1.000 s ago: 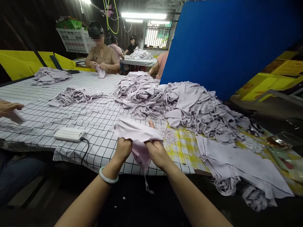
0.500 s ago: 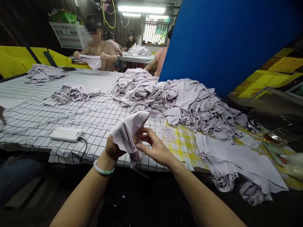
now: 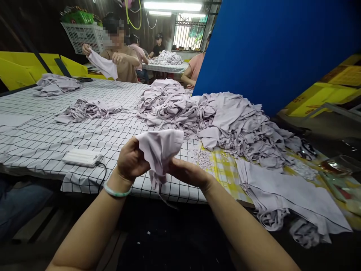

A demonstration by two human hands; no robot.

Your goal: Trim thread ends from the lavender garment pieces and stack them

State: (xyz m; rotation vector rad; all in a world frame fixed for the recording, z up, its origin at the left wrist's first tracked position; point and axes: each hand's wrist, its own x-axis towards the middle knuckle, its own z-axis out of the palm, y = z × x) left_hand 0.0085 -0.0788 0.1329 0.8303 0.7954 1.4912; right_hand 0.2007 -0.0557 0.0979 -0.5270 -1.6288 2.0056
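A small pale lilac fabric piece (image 3: 162,148) is held up between my two hands above the table's front edge, with a thin strip dangling below it. My left hand (image 3: 131,160), with a pale green bangle at its wrist, grips the cloth's left side. My right hand (image 3: 187,171) is at the lower right of the cloth, its fingertips hidden behind the fabric. Just beyond lies a big heap of similar lilac pieces (image 3: 234,120). To the right, a neat stack of flat pieces (image 3: 293,192) overhangs the table edge.
The table wears a black-and-white checked cloth (image 3: 113,131), with a white power bank (image 3: 82,157) and cable on it. Smaller fabric piles (image 3: 87,111) lie left. Small scraps (image 3: 204,159) cover a yellow checked cloth. A blue panel (image 3: 270,49) rises behind. A co-worker (image 3: 126,62) handles cloth opposite.
The fabric has been turned and spread, its folded tip now a broad flap to the right. My right hand has gone from pinching in front to lying under and behind it.
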